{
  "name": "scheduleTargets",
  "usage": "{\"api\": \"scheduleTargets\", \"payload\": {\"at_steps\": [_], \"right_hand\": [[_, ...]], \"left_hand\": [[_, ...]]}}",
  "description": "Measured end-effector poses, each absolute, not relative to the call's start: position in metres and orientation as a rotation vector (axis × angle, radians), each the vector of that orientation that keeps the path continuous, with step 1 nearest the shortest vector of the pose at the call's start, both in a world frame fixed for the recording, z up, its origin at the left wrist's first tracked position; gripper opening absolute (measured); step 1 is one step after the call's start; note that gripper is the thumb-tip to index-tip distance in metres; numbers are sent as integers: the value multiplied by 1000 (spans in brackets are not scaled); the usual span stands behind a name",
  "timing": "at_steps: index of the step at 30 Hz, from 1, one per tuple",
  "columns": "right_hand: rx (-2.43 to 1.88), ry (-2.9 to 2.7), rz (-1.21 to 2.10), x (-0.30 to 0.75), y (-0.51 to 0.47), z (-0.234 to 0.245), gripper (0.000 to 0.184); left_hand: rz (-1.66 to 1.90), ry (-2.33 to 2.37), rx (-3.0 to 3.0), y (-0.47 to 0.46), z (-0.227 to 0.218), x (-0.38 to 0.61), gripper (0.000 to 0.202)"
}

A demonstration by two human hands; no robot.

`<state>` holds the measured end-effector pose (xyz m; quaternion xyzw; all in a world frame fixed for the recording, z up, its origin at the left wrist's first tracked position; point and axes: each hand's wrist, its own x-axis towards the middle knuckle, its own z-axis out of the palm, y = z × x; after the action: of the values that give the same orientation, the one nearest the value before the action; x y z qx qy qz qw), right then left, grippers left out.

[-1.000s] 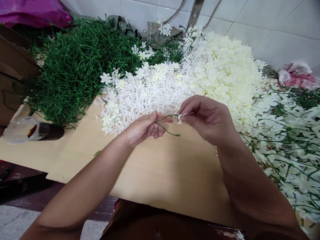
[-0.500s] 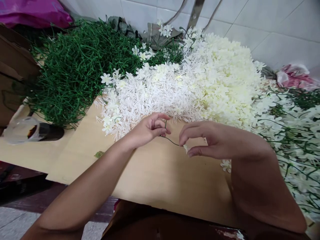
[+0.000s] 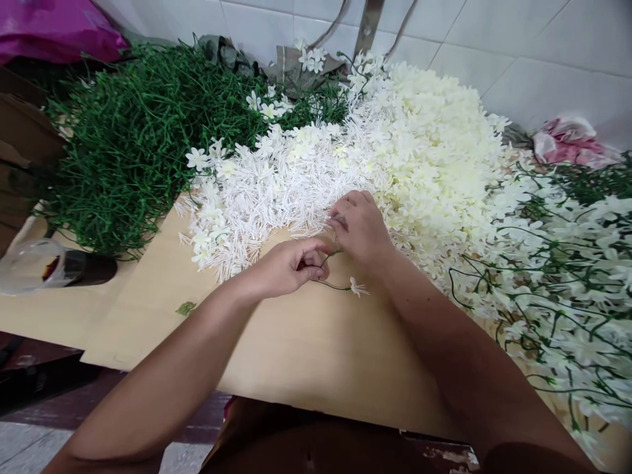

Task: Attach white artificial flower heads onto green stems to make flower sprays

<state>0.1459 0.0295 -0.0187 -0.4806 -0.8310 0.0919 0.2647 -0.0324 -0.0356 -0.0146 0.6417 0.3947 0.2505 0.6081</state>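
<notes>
My left hand (image 3: 299, 270) is closed around a thin green artificial flower stem (image 3: 332, 285). One branch of it reaches right over the cardboard and ends in a small white spiky tip (image 3: 357, 287); another green end rises beside my fingers. Just above it, my right hand (image 3: 363, 227) has its fingers bent together at the near edge of a pile of white stamen pieces (image 3: 306, 191). What its fingertips pinch, if anything, is hidden. A large heap of cream-white artificial petals (image 3: 434, 151) lies right behind that hand.
Green plastic stems (image 3: 148, 131) are heaped at the back left. Finished-looking white flowers on stems (image 3: 567, 283) spread over the right side. A clear plastic cup (image 3: 34, 266) lies at the left, and cardboard (image 3: 296, 349) covers the table in front of me.
My right hand has let go of the white-tipped end of the stem and moved up and left to the stamen pile. My left hand still holds the stem; the view has shifted slightly.
</notes>
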Motion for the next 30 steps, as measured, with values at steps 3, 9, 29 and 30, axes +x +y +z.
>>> {"api": "scheduleTargets", "payload": {"at_steps": [3,9,29,30], "right_hand": [[-1193,-2141,327,153,30,-13,9],[-1186,-1787,710,169,33,-1,7],[-1162,-1633,851,182,39,5,2],[-1163,-1626,864,183,39,6,3]], "left_hand": [[479,908,1615,-35,-7,-36,14],[568,984,1784,-33,-1,-33,29],[672,1695,2318,16,0,27,18],[720,1693,2289,17,0,26,16]]}}
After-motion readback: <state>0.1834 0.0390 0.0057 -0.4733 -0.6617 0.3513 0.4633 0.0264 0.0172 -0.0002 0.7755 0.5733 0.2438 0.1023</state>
